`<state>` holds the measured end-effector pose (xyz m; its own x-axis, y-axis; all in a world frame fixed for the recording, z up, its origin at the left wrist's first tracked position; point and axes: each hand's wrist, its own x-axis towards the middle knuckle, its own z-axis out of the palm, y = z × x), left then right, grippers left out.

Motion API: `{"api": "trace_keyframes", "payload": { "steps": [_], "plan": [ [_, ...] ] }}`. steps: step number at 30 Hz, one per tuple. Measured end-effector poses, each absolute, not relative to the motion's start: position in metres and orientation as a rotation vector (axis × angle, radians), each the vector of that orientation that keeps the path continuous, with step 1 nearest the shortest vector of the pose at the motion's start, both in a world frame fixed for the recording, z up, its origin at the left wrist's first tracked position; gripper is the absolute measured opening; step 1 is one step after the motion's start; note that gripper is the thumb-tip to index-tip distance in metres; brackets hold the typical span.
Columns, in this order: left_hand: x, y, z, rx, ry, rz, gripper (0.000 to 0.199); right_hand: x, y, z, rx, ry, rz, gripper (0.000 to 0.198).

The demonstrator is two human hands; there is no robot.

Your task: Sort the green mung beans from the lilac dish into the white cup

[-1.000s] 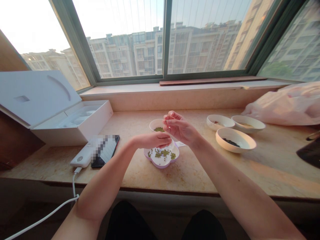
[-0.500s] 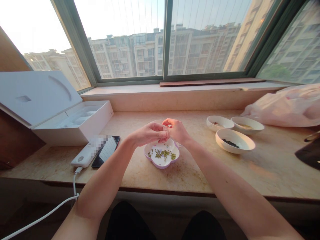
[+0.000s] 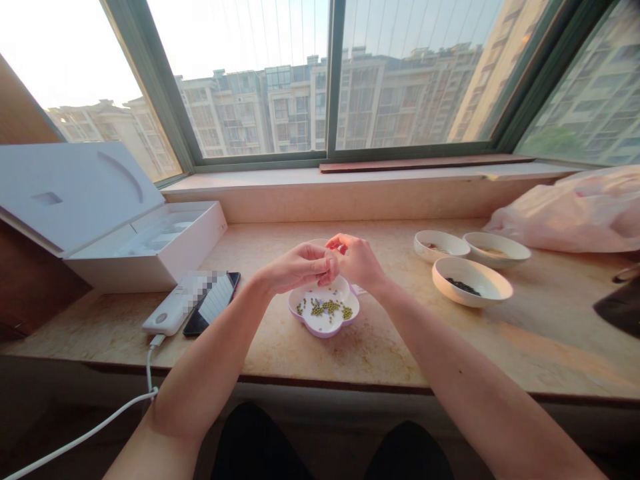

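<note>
A flower-shaped white dish with a lilac outside (image 3: 320, 328) stands on the counter below my hands. Small green beans (image 3: 327, 308) lie scattered across its bottom. Over its far side, my left hand (image 3: 306, 267) and my right hand (image 3: 356, 260) meet, fingertips close together. The fingers of my left hand are bent and pressed together. My right hand is curled in a pinch beside them. Whatever either hand may hold is too small or too hidden to make out. Both hands cover the far part of the dish, and a pale rim shows just behind them.
Three white bowls stand at the right; the nearest bowl (image 3: 473, 293) holds dark bits. Behind them lies a plastic bag (image 3: 575, 213). At the left are an open white box (image 3: 150, 247), a power bank (image 3: 170, 313) with a cable, and a phone (image 3: 213, 303).
My right hand has shifted very slightly up and its wrist a little to the right. My left hand, the dish and the beans look the same.
</note>
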<state>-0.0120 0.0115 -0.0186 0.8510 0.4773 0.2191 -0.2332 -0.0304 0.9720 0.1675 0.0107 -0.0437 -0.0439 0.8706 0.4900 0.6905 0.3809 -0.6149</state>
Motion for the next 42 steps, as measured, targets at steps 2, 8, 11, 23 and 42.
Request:
{"api": "trace_keyframes", "payload": {
  "steps": [2, 8, 11, 23, 42],
  "plan": [
    [-0.012, 0.012, -0.018, 1.496, 0.219, 0.584, 0.049, 0.167, 0.006, -0.040, -1.364, -1.821, 0.295, 0.017],
    [-0.012, 0.008, -0.014, 1.474, 0.219, 0.623, 0.050, 0.163, 0.000, -0.043, -1.203, -2.078, 0.517, 0.010],
    [-0.012, 0.007, -0.013, 1.481, 0.230, 0.644, 0.052, 0.159, 0.000, -0.053, -1.074, -2.256, 0.699, 0.013],
    [-0.013, 0.005, -0.010, 1.363, 0.221, 0.804, 0.058, 0.149, -0.005, -0.062, -0.974, -2.636, 0.722, 0.035],
    [-0.007, 0.030, -0.024, 1.358, 0.304, 1.029, 0.050, 0.134, -0.007, -0.071, -1.027, -2.507, 0.521, 0.022]
  ]
}}
